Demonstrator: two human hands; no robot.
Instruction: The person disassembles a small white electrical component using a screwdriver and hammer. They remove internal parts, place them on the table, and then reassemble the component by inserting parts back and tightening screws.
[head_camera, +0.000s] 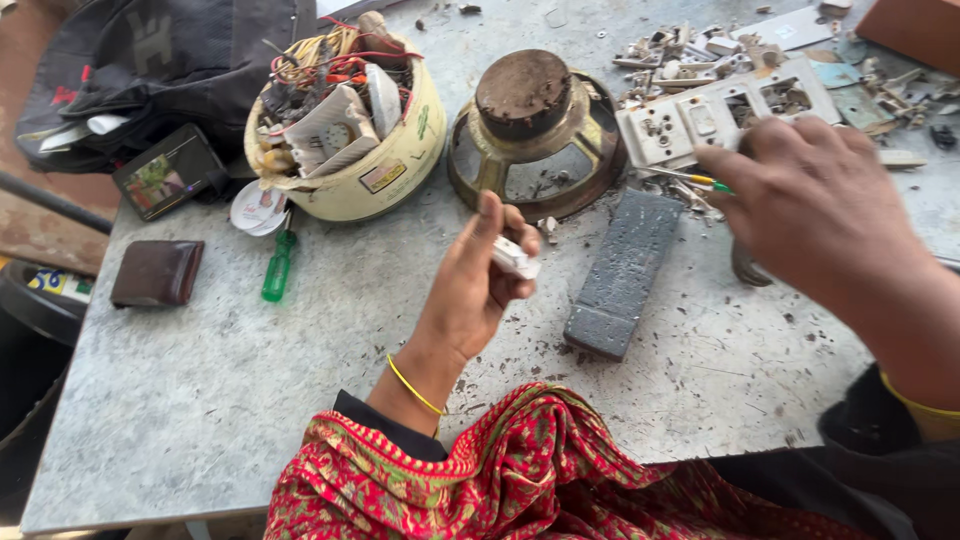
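My left hand (478, 280) is raised over the middle of the grey table (200, 400) and closed around a small white plastic switch part (516, 259). To the right, my right hand (815, 205) holds a thin screwdriver with a yellow-green handle (690, 178), its tip pointing left. Just behind that hand lies a white switch plate (700, 115) with open slots. A dark grey rectangular block (622, 272) lies flat between my two hands.
A rusty speaker frame (535, 130) stands behind my left hand. A cream bowl (385, 165) full of wires and parts is at the back left, with a green screwdriver (277, 265), a brown wallet (157, 272) and a phone (168, 172) nearby. Small scrap parts (690, 50) litter the back right.
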